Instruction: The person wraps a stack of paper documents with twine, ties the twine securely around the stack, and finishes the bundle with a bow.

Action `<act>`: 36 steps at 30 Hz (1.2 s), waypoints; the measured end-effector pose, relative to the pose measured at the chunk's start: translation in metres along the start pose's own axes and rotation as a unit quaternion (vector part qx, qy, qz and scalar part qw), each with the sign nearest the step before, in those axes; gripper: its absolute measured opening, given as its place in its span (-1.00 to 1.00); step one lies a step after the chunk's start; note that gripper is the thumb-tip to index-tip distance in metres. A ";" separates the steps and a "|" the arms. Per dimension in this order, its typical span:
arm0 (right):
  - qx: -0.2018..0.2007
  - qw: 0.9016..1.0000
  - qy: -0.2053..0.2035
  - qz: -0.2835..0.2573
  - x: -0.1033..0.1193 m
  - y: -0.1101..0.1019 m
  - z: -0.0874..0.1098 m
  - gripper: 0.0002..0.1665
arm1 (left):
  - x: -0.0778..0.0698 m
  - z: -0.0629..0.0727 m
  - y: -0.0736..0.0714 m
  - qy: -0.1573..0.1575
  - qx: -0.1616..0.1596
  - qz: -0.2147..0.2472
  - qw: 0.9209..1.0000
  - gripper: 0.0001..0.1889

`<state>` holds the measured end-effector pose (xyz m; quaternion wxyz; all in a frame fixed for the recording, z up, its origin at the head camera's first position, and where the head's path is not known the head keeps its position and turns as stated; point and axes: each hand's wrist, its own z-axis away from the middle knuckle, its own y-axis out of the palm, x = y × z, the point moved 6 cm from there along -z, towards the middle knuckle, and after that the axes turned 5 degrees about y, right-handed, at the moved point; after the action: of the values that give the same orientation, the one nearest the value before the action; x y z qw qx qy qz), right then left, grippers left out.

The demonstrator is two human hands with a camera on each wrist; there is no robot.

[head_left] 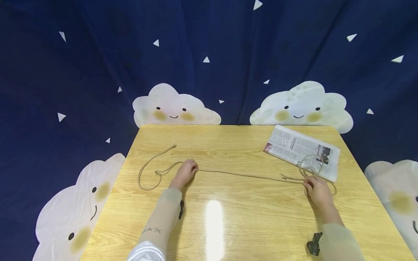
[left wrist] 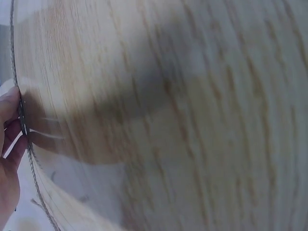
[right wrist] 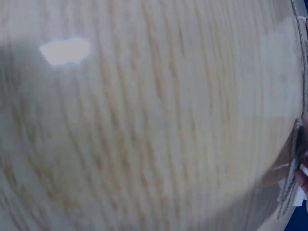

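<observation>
A thin tan rope runs nearly straight across the table between the two hands. My left hand pinches it left of the table's middle; beyond it, the loose end curves back in a wide bend. At the right, my right hand grips the rope beside a frayed-looking end and several loose loops. In the left wrist view, thumb and fingers close on the rope at the left edge. The right wrist view catches doubled strands of rope at the fingertips, with most of that hand out of frame.
A folded newspaper lies at the back right, partly under the rope's loops. The wooden table ends in front of a dark blue curtain with cloud prints. A black wrist device sits by the right forearm.
</observation>
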<state>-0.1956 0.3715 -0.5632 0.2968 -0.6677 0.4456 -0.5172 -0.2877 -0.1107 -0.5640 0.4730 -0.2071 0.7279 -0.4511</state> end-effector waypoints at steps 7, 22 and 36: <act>-0.020 0.999 0.028 -0.022 0.010 -0.013 -0.009 -0.90 | 0.001 0.000 0.001 -0.005 -0.004 -0.001 1.000 -0.94; 0.054 0.991 0.125 0.019 -0.006 0.001 -0.025 -0.72 | -0.002 0.001 -0.001 -0.028 0.005 -0.002 1.000 -0.95; 0.012 0.916 0.400 0.030 -0.059 -0.022 0.007 -0.63 | -0.001 0.000 -0.001 -0.033 0.005 -0.007 0.999 -0.94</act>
<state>-0.1865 0.4339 -0.5718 0.1174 -0.3883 0.5403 -0.7373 -0.2869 -0.1103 -0.5630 0.4944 -0.2247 0.7083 -0.4511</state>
